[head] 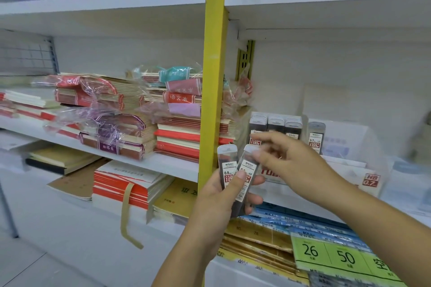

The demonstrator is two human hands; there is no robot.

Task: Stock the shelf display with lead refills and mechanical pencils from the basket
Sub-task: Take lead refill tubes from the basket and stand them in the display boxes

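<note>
My left hand [221, 196] holds two dark lead refill cases [229, 170] upright, labelled 0.5, in front of the yellow shelf post [215, 77]. My right hand [286, 161] hovers just right of them, and its thumb and forefinger pinch the clear top of the right-hand case [248, 165]. Behind the hands a clear display stand [345, 165] on the shelf holds a row of several refill cases [275, 126] at the left and a single 0.7 case [316, 136] further right. No basket or mechanical pencils are in view.
Wrapped stacks of red and cream notebooks [116, 109] fill the shelf left of the post. Below lie more notebooks [126, 184], gold and blue packs [268, 235] and a green price tag [331, 256]. A white shelf board [326, 2] runs overhead.
</note>
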